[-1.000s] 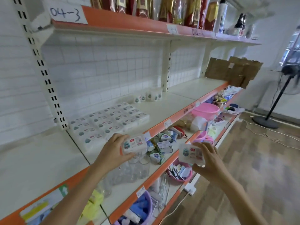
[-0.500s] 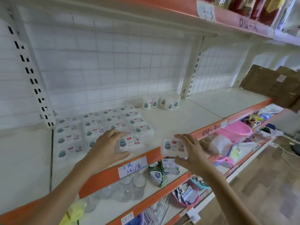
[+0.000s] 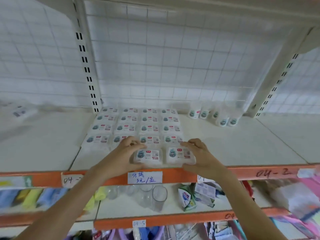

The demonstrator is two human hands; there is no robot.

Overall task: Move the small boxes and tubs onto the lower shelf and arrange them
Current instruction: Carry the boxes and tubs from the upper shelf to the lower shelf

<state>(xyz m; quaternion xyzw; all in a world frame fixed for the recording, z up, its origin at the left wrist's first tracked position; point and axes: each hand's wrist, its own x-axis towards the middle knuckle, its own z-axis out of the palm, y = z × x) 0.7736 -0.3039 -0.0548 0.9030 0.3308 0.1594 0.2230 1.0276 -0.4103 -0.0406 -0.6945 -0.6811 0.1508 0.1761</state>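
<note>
Now my left hand curls its fingers round one small box, my right hand round another box, both at the shelf front edge.

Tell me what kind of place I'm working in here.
Most likely a small shop's stock aisle. Slotted shelves have orange edges carrying a handwritten price tag and codes. Identical small boxes lie in rows, and cups stand on the shelf below.

White small boxes carry teal-and-red labels; the shelf is cream with an orange edge; the blurred tubs look white.
</note>
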